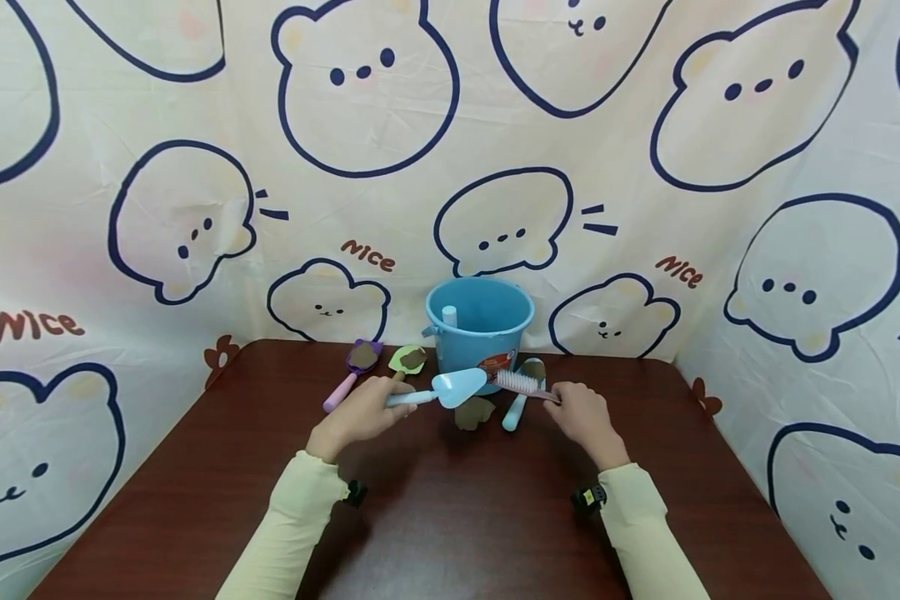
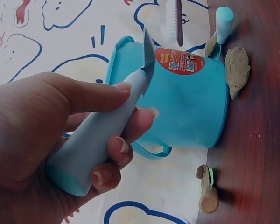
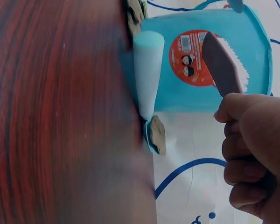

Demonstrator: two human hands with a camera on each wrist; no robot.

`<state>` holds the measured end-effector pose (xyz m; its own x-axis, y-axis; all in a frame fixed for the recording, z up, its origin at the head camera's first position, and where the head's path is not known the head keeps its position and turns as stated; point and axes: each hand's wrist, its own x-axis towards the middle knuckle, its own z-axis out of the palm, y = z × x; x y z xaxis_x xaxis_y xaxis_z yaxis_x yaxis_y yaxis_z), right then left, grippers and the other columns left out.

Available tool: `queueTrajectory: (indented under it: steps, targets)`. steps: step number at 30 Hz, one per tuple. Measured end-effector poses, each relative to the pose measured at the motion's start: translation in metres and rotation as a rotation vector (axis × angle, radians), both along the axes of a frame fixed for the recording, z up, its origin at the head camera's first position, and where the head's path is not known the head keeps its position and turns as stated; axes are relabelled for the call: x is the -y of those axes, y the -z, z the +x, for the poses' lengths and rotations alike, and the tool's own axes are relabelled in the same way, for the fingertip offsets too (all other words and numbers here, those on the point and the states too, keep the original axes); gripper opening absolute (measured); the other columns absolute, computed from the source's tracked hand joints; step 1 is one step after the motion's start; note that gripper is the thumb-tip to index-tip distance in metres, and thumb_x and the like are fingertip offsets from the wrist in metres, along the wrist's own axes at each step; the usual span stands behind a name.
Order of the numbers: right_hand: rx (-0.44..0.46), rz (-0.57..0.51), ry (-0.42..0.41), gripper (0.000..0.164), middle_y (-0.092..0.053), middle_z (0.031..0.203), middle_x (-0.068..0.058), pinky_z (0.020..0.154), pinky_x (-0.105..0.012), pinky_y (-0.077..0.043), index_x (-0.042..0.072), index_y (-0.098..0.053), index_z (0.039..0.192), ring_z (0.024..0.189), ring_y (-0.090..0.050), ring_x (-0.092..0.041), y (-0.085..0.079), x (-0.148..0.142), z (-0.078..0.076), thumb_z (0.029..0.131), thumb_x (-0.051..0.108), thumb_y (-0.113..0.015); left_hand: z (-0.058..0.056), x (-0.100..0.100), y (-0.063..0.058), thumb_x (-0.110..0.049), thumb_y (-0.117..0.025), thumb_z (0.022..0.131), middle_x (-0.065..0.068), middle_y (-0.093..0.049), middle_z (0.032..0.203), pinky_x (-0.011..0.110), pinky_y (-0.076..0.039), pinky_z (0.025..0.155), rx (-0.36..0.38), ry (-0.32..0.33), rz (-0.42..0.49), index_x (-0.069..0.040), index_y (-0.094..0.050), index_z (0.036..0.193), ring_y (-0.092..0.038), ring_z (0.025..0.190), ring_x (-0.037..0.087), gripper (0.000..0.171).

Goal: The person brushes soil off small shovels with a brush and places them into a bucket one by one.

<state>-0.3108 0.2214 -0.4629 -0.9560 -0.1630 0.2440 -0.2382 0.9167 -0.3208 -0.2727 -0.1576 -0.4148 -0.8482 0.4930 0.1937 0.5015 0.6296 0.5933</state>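
My left hand [image 1: 362,410] grips a light-blue toy shovel [image 1: 459,387] by its handle, with the blade pointing right in the head view. A pinkish-brown brush [image 1: 521,383] with pale bristles is held by its handle in my right hand [image 1: 581,417]. Brush head and blade hang close together in front of the blue bucket [image 1: 450,354]; whether they touch I cannot tell. Beneath them a lump of brown sand [image 1: 474,412] lies on the table. Behind the brush lies another blue shovel [image 1: 515,413] with sand in its scoop.
Left of the bucket lie a purple shovel [image 1: 341,392] and a green shovel [image 1: 405,360], each with brown sand in its scoop. A pale handle end [image 1: 449,316] shows inside the bucket. The dark wooden table [image 1: 480,533] meets a patterned cloth [image 1: 390,208] behind.
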Motion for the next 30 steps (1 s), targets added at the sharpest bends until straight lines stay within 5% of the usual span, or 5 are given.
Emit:
queueTrajectory:
  steps: [10,21,30]
  targets:
    - [0.047,-0.016,0.030,0.019,-0.052,0.063,-0.004,0.051,-0.032,-0.038,0.007,-0.066,0.084,0.057,-0.049,-0.019,0.003,-0.017,-0.003,0.096,0.022,-0.070,0.000,-0.006,-0.002,-0.014,-0.072,0.096,-0.001,-0.065,0.080,0.029,-0.052,0.068,-0.092,-0.051,0.058,-0.004,-0.074,0.113,-0.056,0.070,0.012,0.020]
    - [0.057,-0.023,0.040,0.019,-0.052,0.063,-0.003,0.051,-0.033,-0.037,0.008,-0.065,0.083,0.057,-0.049,-0.019,0.002,-0.026,-0.003,0.096,0.021,-0.069,-0.001,-0.014,-0.002,-0.014,-0.073,0.095,0.012,-0.072,0.113,0.047,-0.057,0.090,-0.233,-0.135,0.187,-0.003,-0.071,0.124,-0.065,0.094,0.024,0.032]
    - [0.097,-0.029,0.063,0.020,-0.052,0.064,-0.004,0.052,-0.034,-0.037,0.008,-0.065,0.084,0.059,-0.050,-0.019,0.001,-0.033,-0.006,0.097,0.023,-0.067,-0.016,-0.028,-0.009,-0.015,-0.072,0.096,0.013,-0.072,0.115,0.045,-0.058,0.089,-0.270,-0.123,0.200,-0.002,-0.071,0.123,-0.066,0.095,0.025,0.030]
